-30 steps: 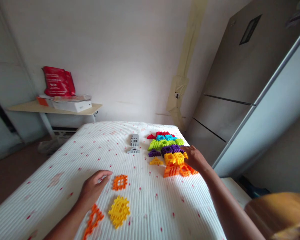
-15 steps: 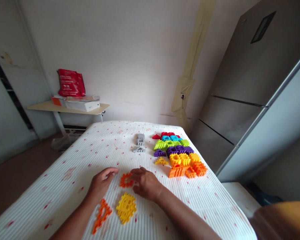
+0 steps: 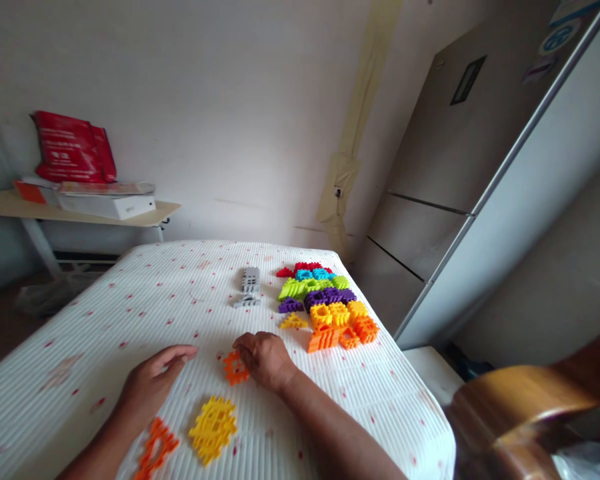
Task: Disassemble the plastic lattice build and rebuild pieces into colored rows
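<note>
My right hand (image 3: 267,360) has its fingers closed on the right edge of an orange notched interlocking block (image 3: 233,370), and the fingertips are partly hidden. To the left, my left hand (image 3: 153,380) is over the table with fingers stretched out and nothing in them, apart from that block. Nearer to me lie yellow notched blocks (image 3: 214,427), touching or overlapping each other. An orange triangular block (image 3: 155,450) with a hole in it lies by my left forearm.
Rows of red, blue, green, purple (image 3: 325,298), yellow and orange blocks (image 3: 325,338) stand at the table's right side. Grey blocks (image 3: 251,280) are farther back. A fridge (image 3: 430,147) rises at right, a wooden chair (image 3: 520,407) below it. A red bag (image 3: 75,150) sits on a side table.
The view has turned right, shifting everything left. My right hand's fingers have drawn together at the orange block, which is turned slightly. My left hand is farther from it.
</note>
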The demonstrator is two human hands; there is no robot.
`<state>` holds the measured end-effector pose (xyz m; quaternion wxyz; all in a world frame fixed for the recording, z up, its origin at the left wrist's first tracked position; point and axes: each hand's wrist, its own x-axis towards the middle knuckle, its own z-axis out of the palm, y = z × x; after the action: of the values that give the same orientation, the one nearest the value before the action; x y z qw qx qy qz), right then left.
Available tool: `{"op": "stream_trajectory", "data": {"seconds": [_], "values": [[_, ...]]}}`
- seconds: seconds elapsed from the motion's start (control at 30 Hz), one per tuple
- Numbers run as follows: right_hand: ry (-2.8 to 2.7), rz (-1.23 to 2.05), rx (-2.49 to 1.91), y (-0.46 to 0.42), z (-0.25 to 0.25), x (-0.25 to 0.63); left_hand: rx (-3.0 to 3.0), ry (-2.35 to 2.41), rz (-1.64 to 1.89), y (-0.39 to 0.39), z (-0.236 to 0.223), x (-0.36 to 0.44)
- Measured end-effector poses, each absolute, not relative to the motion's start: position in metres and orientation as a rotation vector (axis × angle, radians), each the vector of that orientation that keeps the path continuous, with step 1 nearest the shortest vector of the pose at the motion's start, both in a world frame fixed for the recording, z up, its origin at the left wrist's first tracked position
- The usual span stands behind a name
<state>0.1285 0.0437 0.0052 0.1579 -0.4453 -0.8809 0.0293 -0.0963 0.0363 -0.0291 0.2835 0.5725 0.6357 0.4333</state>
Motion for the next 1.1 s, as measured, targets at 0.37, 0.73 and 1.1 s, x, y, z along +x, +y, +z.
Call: {"op": "stream_trajectory", "data": {"seconds": [0.37, 0.73, 1.1], "values": [[-2.295, 0.096, -1.746, 0.024, 0.005, 0.134, 1.508, 1.717, 1.161, 0.035, -0.023, -0.093], [-2.255, 0.097, -1.802, 0.011, -0.008, 0.128, 1.481, 1.692, 1.18, 0.038, -0.027, -0.096], [-2.192, 0.082, -1.907, 0.015, -0.001, 0.112, 1.489, 1.693, 1.16, 0.038, -0.028, -0.097]]}}
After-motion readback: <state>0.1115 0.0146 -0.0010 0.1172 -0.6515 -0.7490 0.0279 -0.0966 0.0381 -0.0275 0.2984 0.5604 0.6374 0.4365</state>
